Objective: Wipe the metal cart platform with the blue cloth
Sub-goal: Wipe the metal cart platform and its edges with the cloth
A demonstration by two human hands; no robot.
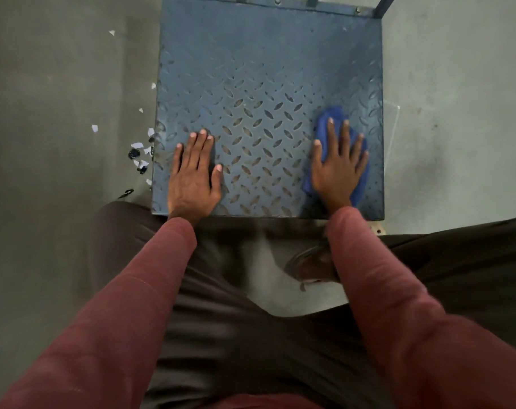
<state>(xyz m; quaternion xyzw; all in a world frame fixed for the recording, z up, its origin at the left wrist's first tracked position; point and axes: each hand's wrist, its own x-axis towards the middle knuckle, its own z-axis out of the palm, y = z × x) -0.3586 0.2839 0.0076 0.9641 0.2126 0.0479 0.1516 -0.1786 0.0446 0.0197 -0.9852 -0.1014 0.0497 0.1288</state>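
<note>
The platform (268, 69) fills the upper centre of the frame, and the cloth (330, 116) lies on its lower right part, near the right edge. The wiping seems to be under way rather than finished. The cloth covers only a small patch. The tread in the middle shows brownish marks in its grooves, though whether these are dirt or rust cannot be told. The upper part looks dull, with a few pale specks near the top right corner. Nothing marks a cleaned zone clearly apart from an uncleaned one, so most of the surface probably remains to be wiped: the middle, the left side and the whole far end.

The right hand (337, 163) lies flat on the cloth. Its fingers (332, 134) are straight and spread wide, pressing down rather than gripping. Blue fabric shows beyond the fingertips at the top, along the hand's right side and at its lower left.

The left hand (194, 172) rests flat on bare metal at the lower left of the platform. Its fingers (202, 143) are straight and close together, with the thumb out to the right. It holds nothing and looks to be bracing the body.

White scraps (138, 146) and dark bits lie on the floor (59, 84) just left of the platform's edge.
</note>
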